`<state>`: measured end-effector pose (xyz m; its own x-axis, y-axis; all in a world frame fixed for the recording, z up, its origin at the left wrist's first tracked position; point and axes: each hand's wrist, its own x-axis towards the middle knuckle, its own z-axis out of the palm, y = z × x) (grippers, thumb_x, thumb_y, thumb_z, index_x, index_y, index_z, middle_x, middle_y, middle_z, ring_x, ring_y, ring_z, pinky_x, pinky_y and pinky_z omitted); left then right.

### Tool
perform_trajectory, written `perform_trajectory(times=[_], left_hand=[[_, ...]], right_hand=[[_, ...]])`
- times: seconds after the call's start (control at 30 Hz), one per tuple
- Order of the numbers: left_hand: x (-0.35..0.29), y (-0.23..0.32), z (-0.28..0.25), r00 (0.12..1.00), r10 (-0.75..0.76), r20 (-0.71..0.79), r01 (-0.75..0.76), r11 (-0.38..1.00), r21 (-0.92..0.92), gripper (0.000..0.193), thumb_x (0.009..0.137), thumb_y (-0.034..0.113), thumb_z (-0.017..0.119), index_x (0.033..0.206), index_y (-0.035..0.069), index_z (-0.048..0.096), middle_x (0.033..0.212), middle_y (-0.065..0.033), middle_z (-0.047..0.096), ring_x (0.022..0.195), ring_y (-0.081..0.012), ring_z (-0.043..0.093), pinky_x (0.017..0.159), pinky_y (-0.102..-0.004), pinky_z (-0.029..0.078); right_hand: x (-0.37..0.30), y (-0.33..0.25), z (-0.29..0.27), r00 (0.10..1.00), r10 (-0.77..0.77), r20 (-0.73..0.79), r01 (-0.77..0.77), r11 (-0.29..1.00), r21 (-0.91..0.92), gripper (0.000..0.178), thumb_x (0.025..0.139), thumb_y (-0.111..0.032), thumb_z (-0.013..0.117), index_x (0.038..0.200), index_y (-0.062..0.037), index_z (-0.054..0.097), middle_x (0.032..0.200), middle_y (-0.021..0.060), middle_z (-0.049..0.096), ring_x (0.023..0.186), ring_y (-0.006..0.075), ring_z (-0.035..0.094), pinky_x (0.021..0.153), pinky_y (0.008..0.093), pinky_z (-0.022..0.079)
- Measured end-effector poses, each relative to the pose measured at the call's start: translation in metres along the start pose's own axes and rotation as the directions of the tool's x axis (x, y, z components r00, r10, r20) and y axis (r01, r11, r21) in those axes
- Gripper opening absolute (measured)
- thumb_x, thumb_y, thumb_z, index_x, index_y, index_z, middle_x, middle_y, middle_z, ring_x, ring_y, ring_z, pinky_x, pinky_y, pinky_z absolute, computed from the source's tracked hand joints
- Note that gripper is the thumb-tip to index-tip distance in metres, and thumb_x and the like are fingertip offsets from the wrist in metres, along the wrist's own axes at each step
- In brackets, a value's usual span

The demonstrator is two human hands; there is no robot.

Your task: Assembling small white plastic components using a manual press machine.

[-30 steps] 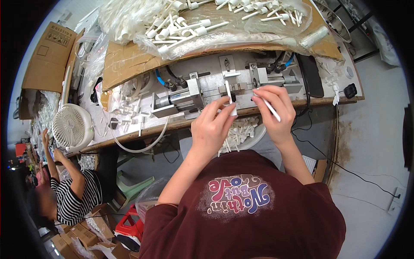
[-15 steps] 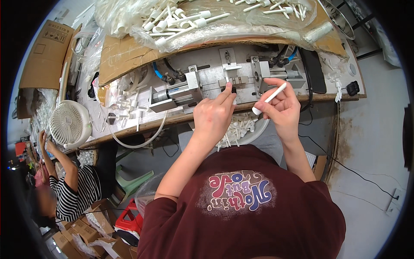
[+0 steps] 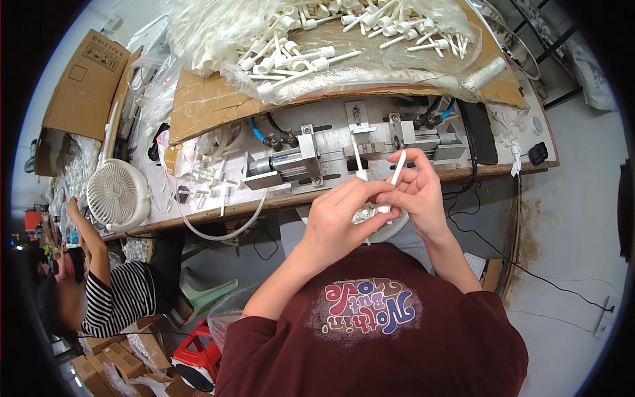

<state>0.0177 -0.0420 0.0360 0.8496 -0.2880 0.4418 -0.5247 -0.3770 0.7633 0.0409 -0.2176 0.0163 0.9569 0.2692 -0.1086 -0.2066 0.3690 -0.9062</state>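
My right hand [image 3: 418, 195] is closed on a thin white plastic stick [image 3: 399, 168], which points up and away from me. My left hand [image 3: 340, 213] meets it in front of my chest, thumb and forefinger pinching at the stick's wider white end [image 3: 383, 209]. Just past my left fingers, a second white stick with a cap [image 3: 359, 161] stands at the metal clamping fixture [image 3: 357, 122]; whether it rests there or touches my hand I cannot tell. Below my hands, a bowl [image 3: 395, 228] of white plastic pieces is partly covered.
Two metal cylinder units, left [image 3: 284, 162] and right [image 3: 426, 140], flank the fixture. Cardboard [image 3: 205, 99] overhead carries a plastic bag [image 3: 205, 40] and capped sticks. A white fan [image 3: 119, 194] stands left; a person in a striped top [image 3: 119, 298] sits beyond it.
My left hand has drawn back from the fixture toward me and joined my right hand at the stick. A capped stick now shows at the fixture. The view has shifted slightly.
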Motion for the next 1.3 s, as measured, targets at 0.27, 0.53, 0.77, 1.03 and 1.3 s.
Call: perform_trajectory(times=[0.27, 0.53, 0.77, 1.03, 1.3], left_hand=[[-0.011, -0.003, -0.023, 0.973, -0.13, -0.191, 0.109, 0.987, -0.118, 0.037, 0.071, -0.002, 0.082, 0.107, 0.0, 0.07, 0.099, -0.008, 0.062, 0.083, -0.0138, 0.066, 0.071, -0.027, 0.062], [-0.022, -0.012, -0.017, 0.979, -0.057, -0.198, 0.066, 0.997, 0.036, 0.033, 0.072, -0.003, 0.08, 0.104, 0.0, 0.071, 0.108, -0.01, 0.062, 0.082, -0.0157, 0.068, 0.069, -0.026, 0.061], [-0.029, -0.018, -0.011, 0.99, -0.041, -0.134, 0.06, 0.988, 0.139, 0.028, 0.072, 0.004, 0.08, 0.1, 0.004, 0.072, 0.112, -0.0086, 0.064, 0.081, -0.0172, 0.069, 0.067, -0.0285, 0.056], [-0.03, -0.023, -0.002, 0.998, -0.027, -0.059, 0.034, 0.99, 0.137, 0.029, 0.072, 0.004, 0.08, 0.1, 0.004, 0.072, 0.111, -0.0096, 0.065, 0.083, -0.0186, 0.067, 0.067, -0.0284, 0.054], [-0.035, -0.032, 0.001, 0.999, -0.041, -0.033, 0.045, 0.99, 0.136, 0.029, 0.072, 0.004, 0.079, 0.1, 0.004, 0.071, 0.112, -0.0089, 0.065, 0.085, -0.0191, 0.068, 0.069, -0.029, 0.055]], right_hand=[[0.042, -0.014, 0.021, 0.962, -0.267, 0.058, 0.271, 0.906, -0.326, 0.034, 0.092, -0.01, 0.064, 0.123, -0.0022, 0.052, 0.084, 0.0042, 0.064, 0.067, 0.0071, 0.058, 0.059, 0.0201, 0.046], [0.151, -0.036, 0.064, 0.608, -0.642, 0.467, 0.653, 0.07, -0.754, 0.032, 0.082, -0.024, 0.074, 0.107, -0.0066, 0.065, 0.106, 0.0083, 0.064, 0.1, 0.0225, 0.059, 0.086, 0.0346, 0.048], [0.214, -0.026, 0.11, 0.688, -0.435, 0.581, 0.542, -0.224, -0.81, 0.064, 0.072, -0.047, 0.077, 0.125, -0.015, 0.061, 0.132, 0.0124, 0.052, 0.124, 0.0337, 0.046, 0.097, 0.0497, 0.041], [0.222, -0.02, 0.125, 0.823, -0.315, 0.472, 0.404, -0.259, -0.877, 0.066, 0.077, -0.043, 0.068, 0.137, -0.022, 0.051, 0.142, 0.0144, 0.044, 0.128, 0.0407, 0.042, 0.098, 0.0564, 0.041], [0.224, -0.036, 0.078, 0.75, -0.276, 0.601, 0.547, -0.253, -0.798, 0.044, 0.084, -0.025, 0.058, 0.126, -0.0164, 0.056, 0.123, 0.0115, 0.056, 0.107, 0.0322, 0.061, 0.092, 0.0425, 0.049]])
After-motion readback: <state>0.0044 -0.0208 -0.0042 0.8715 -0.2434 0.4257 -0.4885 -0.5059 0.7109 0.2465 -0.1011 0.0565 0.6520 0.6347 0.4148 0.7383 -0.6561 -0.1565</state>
